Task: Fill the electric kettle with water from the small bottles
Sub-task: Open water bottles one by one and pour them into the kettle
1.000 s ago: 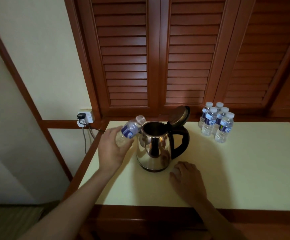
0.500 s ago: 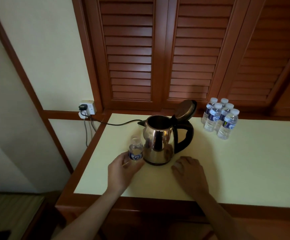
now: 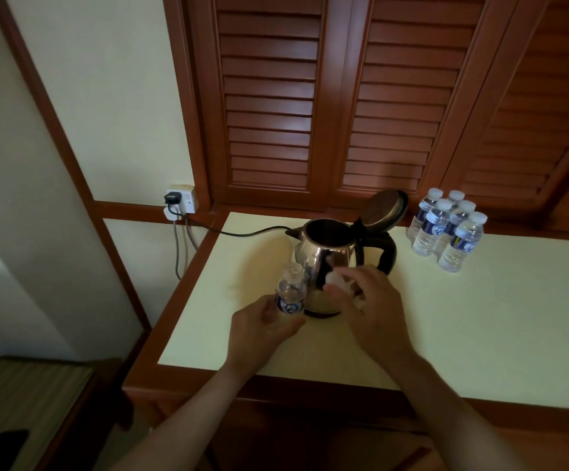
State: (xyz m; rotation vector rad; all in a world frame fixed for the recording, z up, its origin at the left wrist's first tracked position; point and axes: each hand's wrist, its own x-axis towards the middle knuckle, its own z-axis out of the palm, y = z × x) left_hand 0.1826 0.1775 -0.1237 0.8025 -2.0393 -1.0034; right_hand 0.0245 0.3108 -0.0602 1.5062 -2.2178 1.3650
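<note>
At nine o'clock of the kettle, whose lid stands open, the left hand grasps an uncapped small bottle upright on the table, the right hand pinches a white cap, and five capped bottles stand at two o'clock.

A hotel-like room: louvred wooden doors, kettle and complimentary-looking small bottles on a desk
</note>
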